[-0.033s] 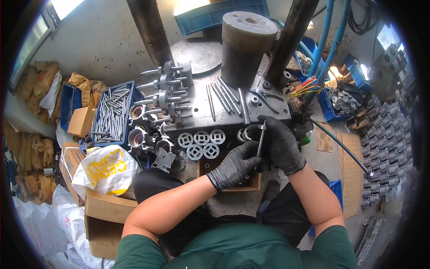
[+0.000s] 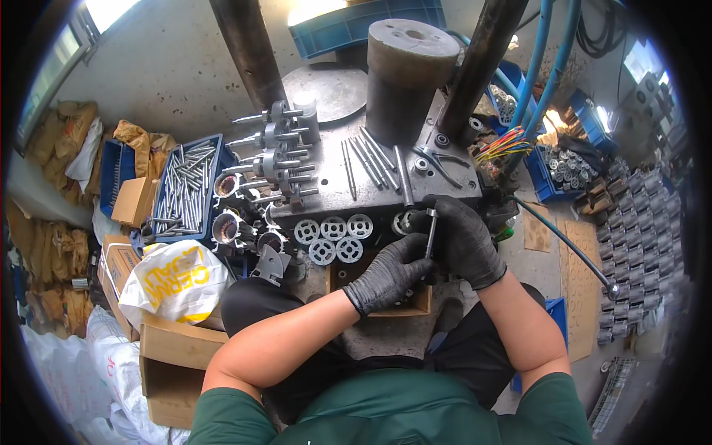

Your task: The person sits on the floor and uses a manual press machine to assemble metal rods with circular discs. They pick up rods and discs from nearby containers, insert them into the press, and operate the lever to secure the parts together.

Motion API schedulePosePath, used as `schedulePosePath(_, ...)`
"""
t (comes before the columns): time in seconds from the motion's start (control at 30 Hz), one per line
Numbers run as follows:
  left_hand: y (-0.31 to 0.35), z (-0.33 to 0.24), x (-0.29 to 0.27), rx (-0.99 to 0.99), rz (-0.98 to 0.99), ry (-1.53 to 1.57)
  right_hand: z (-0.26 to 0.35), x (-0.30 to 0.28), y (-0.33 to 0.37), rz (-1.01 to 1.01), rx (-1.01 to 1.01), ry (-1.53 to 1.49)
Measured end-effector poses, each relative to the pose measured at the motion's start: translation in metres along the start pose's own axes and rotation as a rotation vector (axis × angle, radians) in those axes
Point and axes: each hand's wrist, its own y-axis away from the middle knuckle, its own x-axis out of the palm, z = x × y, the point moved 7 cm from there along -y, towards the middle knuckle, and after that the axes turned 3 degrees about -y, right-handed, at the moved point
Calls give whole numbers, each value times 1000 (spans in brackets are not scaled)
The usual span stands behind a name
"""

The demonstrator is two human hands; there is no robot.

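Black gloves cover both of my hands. My left hand (image 2: 393,274) grips the lower part of a slim metal shaft (image 2: 430,241), which stands nearly upright in front of the bench edge. A small ring-like metal piece (image 2: 432,213) is at its upper end. My right hand (image 2: 467,241) curls around the shaft's upper end from the right; some of its fingertips are hidden. Just beyond, on the steel bench (image 2: 337,174), lie several loose shafts (image 2: 374,159), a thicker rod (image 2: 403,176) and pliers (image 2: 443,167). Round slotted metal discs (image 2: 334,227) sit at the bench's front.
Shafts fitted with round discs (image 2: 276,141) stand along the bench's left side. A blue crate (image 2: 215,167) of shafts and motor housings (image 2: 227,227) are further left. A heavy cylinder (image 2: 404,89) rises behind. An open box (image 2: 423,302) sits below my hands; stacked metal parts (image 2: 641,245) fill the right.
The thin tip that showed above the ring-like piece no longer shows. That piece and my right fingers have shifted slightly; my left hand is unchanged.
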Motion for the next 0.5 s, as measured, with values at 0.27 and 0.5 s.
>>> schedulePosePath(0.27,-6,10,2,73,-113,-19,-8,-18,9,-28,-23,163)
schedulePosePath(0.5,-15,23,16,124,-150,222,-25,-38,28,-100,4,150)
